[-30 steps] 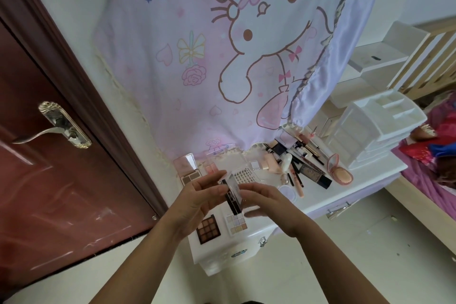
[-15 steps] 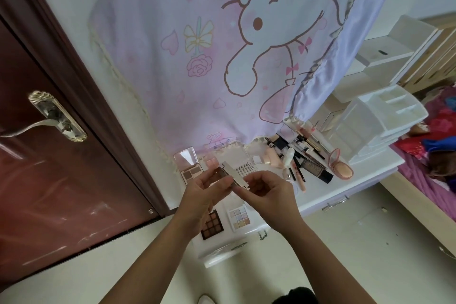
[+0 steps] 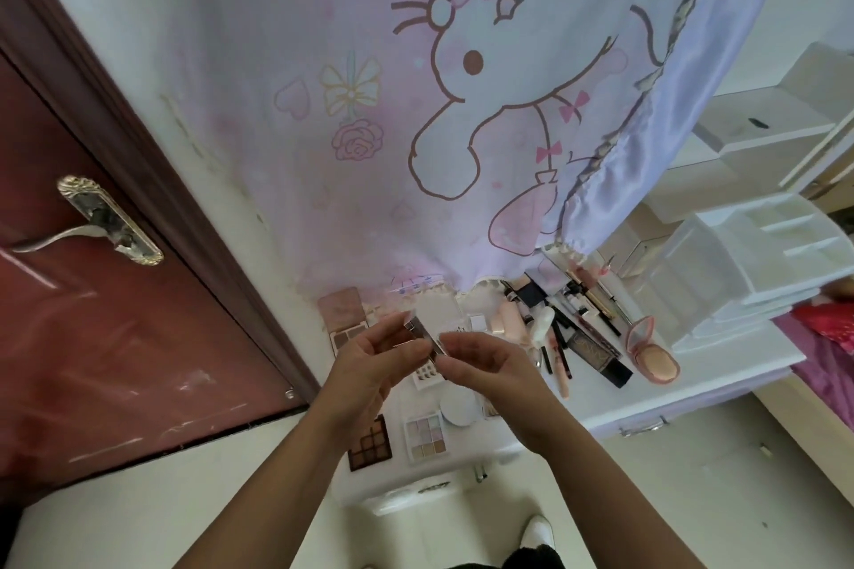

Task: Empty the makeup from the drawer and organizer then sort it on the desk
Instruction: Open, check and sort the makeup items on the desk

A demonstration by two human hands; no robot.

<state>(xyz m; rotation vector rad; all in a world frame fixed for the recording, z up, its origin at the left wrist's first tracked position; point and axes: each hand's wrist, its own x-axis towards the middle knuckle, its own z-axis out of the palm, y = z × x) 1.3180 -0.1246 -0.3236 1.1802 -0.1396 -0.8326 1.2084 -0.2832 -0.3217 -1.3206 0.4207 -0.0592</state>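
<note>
Both hands hold one small slim makeup palette (image 3: 423, 334) above the white desk (image 3: 721, 377). My left hand (image 3: 369, 360) grips its left end and my right hand (image 3: 490, 365) pinches its right end. Below the hands lie a brown eyeshadow palette (image 3: 371, 443), a pale eyeshadow palette (image 3: 426, 435) and a round white compact (image 3: 458, 406). A pink open palette (image 3: 344, 319) sits at the back left. Several tubes, pencils and a dark foundation bottle (image 3: 596, 353) are piled right of my hands, beside a pink open compact (image 3: 651, 353). The white organizer (image 3: 748, 263) stands at the desk's right end.
A pink cartoon-print cloth (image 3: 416, 106) hangs over the wall behind the desk. A red-brown door (image 3: 115, 360) with a metal handle (image 3: 101, 222) is at left. White shelving (image 3: 758, 129) stands behind the organizer. A bed with pink bedding (image 3: 827, 351) is at far right.
The palette was upright and edge-on between my hands; it now lies tilted, held by both ends. The view has shifted down toward the desk front.
</note>
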